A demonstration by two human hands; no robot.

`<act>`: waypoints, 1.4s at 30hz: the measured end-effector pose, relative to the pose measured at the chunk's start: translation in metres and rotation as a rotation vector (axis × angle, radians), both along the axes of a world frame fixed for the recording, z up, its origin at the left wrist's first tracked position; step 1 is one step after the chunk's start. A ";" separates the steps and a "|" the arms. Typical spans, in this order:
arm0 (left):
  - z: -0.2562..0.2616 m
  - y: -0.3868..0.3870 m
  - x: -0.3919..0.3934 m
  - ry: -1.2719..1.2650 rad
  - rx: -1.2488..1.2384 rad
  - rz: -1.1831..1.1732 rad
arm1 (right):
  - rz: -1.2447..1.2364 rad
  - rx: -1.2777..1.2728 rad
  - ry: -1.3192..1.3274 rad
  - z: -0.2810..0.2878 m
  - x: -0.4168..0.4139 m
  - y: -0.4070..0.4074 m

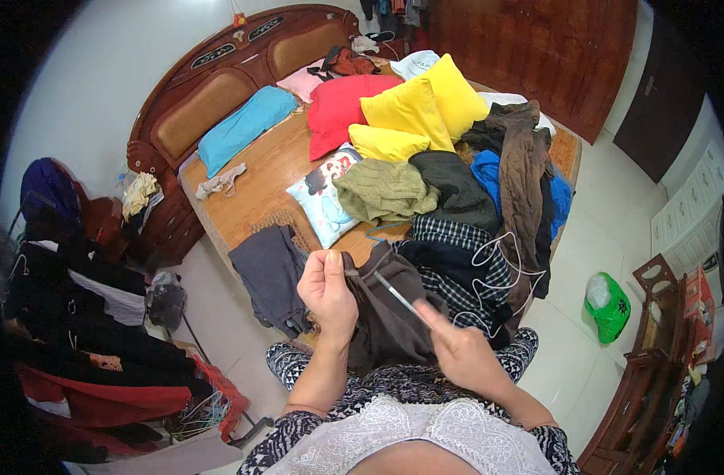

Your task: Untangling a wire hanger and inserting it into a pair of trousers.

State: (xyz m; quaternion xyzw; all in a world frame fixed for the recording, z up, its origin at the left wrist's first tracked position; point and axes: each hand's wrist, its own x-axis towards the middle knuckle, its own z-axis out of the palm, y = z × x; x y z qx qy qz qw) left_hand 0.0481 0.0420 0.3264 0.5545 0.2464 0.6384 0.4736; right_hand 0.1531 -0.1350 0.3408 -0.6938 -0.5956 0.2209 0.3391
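My left hand (pixel 329 294) is closed on the waist edge of a dark grey-brown garment (pixel 386 314), which hangs down to my lap. My right hand (pixel 463 350) grips a thin metallic rod-like tool (pixel 394 291), its tip pointing up and left towards the garment's edge; whether the tip touches the cloth I cannot tell. Left of the garment lies a folded dark grey garment (pixel 270 276) at the bed's edge. On the right is a black-and-white checked cloth (pixel 463 237), with a white cord (pixel 507 288) looped over it.
On the bed (pixel 261 190) are yellow cushions (pixel 403 110), a red cushion (pixel 344 107), a blue pillow (pixel 246 127), an olive knitted garment (pixel 386 190) and a brown garment (pixel 519 172). A loaded clothes rack (pixel 100 350) stands left. A green bag (pixel 608 309) sits on the floor at right.
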 end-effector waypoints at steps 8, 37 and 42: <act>0.002 -0.006 0.004 -0.147 -0.268 -0.298 | -0.188 0.133 0.367 0.002 0.013 0.009; -0.023 -0.049 -0.002 0.252 -0.340 -1.084 | -0.033 0.265 1.219 -0.034 0.026 0.024; -0.031 -0.046 -0.004 0.227 -0.433 -1.171 | 0.000 0.255 1.206 -0.048 0.028 0.024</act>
